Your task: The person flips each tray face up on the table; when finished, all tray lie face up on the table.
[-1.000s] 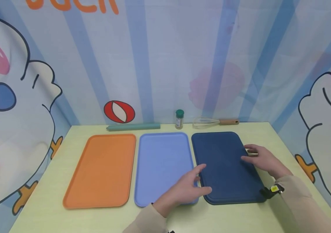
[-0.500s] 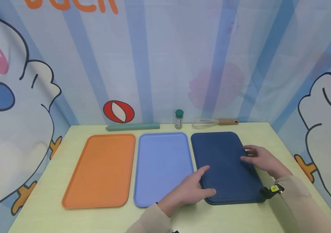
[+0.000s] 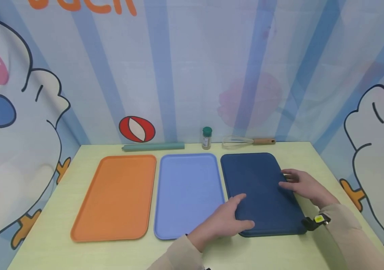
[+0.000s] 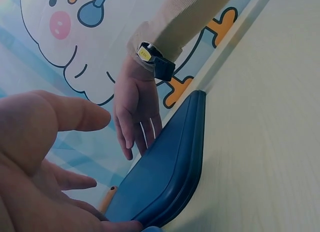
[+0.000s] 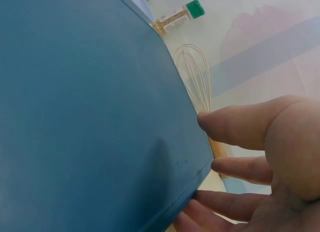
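A dark blue tray (image 3: 261, 191) lies at the right of the table; its edge shows a doubled rim in the left wrist view. My left hand (image 3: 223, 223) is at the tray's near left edge, thumb and fingers spread apart over it. In the left wrist view, a lower fingertip of the left hand (image 4: 45, 157) reaches the tray's rim. My right hand (image 3: 304, 185) is at the tray's right edge, its fingers loosely bent. In the right wrist view, the fingertips of the right hand (image 5: 260, 162) meet that edge, with the thumb apart from them.
A light blue tray (image 3: 188, 195) lies close left of the dark one, then an orange tray (image 3: 115, 197). Along the back stand or lie a green rolling pin (image 3: 153, 147), a green-capped spice jar (image 3: 207, 138) and a whisk (image 3: 249, 141). A printed curtain (image 3: 192, 75) hangs behind.
My left hand has moved a little to the right, further over the dark blue tray's near left edge. The right hand has stayed almost still, and the trays have not visibly moved.
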Available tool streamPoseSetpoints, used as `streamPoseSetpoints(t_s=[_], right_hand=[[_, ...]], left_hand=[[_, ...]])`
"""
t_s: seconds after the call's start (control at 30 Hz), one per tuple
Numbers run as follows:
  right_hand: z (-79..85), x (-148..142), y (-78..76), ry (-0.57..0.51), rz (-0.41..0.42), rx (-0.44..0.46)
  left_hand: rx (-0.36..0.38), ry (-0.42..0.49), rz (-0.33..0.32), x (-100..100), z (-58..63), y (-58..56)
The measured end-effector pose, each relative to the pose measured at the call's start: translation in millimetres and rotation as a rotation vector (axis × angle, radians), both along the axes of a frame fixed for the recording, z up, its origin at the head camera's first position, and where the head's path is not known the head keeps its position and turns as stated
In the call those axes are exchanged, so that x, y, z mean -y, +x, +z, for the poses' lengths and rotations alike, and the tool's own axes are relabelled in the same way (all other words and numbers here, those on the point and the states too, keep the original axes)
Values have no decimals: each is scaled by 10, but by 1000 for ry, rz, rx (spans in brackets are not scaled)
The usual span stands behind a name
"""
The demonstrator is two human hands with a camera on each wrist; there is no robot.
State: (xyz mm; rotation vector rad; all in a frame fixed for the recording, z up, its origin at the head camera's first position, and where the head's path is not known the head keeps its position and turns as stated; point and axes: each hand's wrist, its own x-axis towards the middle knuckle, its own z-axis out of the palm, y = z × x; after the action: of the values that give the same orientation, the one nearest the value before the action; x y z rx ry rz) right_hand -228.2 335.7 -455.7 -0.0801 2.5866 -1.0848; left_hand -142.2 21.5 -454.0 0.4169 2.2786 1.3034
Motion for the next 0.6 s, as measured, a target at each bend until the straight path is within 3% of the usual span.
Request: streamPoseSetpoints(t_s=[0.37,0.6], right_hand=[[3,-29,29,-31,-18,3],[-14,-59,31,-51,-27,7]], left_hand=[[-12,-19,10,-77,-23,-4],[16,-23,25,-105,-20,14]])
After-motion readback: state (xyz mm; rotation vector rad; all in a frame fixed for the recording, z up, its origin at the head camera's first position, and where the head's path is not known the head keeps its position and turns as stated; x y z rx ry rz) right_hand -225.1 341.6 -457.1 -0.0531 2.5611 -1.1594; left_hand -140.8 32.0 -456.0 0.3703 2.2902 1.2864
